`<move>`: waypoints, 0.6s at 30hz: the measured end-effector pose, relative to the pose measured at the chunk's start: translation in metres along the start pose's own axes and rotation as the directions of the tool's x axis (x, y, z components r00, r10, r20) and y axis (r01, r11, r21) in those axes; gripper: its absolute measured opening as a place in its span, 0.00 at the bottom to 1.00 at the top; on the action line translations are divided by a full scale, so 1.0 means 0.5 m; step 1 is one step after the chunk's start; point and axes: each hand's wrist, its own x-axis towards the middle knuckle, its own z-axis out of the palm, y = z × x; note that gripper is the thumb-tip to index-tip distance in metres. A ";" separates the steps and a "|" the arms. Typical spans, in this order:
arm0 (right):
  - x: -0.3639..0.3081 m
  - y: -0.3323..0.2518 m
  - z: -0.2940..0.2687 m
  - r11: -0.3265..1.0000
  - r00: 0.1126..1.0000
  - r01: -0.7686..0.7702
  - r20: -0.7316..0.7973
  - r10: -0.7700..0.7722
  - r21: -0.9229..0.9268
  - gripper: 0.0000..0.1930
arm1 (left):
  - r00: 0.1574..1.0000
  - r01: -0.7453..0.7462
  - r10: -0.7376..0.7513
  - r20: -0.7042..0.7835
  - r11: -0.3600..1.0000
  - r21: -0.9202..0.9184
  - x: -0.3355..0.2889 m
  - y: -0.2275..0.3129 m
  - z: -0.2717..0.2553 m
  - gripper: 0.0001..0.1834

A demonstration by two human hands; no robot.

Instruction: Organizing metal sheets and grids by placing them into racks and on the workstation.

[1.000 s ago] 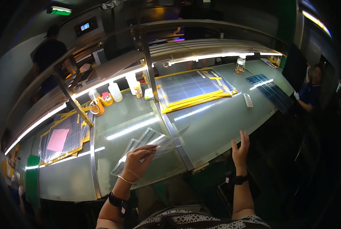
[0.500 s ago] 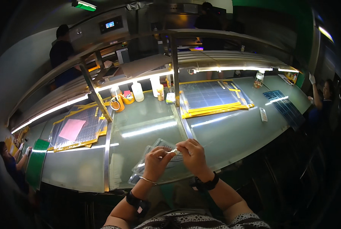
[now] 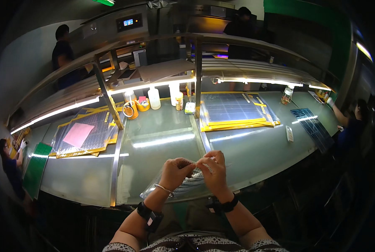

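Near the front edge of the bench my left hand (image 3: 175,173) and my right hand (image 3: 214,171) are raised close together. Thumb and fingers of each are pinched, and the fingertips nearly meet. Whatever lies between them is too small to make out. Under and behind the hands is a clear plastic sheet or tray (image 3: 192,183) with a fine ribbed pattern, partly covered by my wrists and fingers.
Film sheets with yellow taped edges (image 3: 231,110) lie beyond my hands; a pink cloth (image 3: 78,135) covers others at left. Bottles (image 3: 154,99) and tape rolls (image 3: 130,110) stand at the back under a lit shelf. A dark panel (image 3: 312,126) lies right. People work at both ends.
The view has shifted slightly. My fingertips are still pinched together; the pale bit seen between them before is now hardly visible. The right-hand co-worker's raised arm has come down.
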 end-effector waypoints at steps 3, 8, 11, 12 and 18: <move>-0.004 0.014 -0.003 0.998 1.000 0.025 0.017 -0.024 -0.063 0.02 | 1.000 0.012 -0.012 -0.008 1.000 -0.005 0.000 -0.005 0.009 0.10; -0.009 0.030 -0.024 0.998 0.990 0.059 0.127 -0.064 0.037 0.03 | 0.993 -0.067 0.089 -0.081 0.968 0.242 0.006 -0.032 0.014 0.10; -0.009 0.047 -0.029 0.980 0.981 0.006 0.189 -0.044 0.198 0.04 | 0.986 -0.114 0.149 -0.078 0.932 0.344 0.020 -0.037 0.013 0.09; -0.009 0.045 -0.034 0.962 0.979 -0.118 0.189 0.071 0.247 0.04 | 0.987 -0.134 0.154 -0.035 0.933 0.333 0.023 -0.032 0.016 0.09; -0.013 0.043 -0.008 0.995 0.997 0.083 0.001 -0.083 -0.061 0.04 | 0.991 -0.134 0.122 0.057 0.931 0.340 0.017 -0.046 0.034 0.11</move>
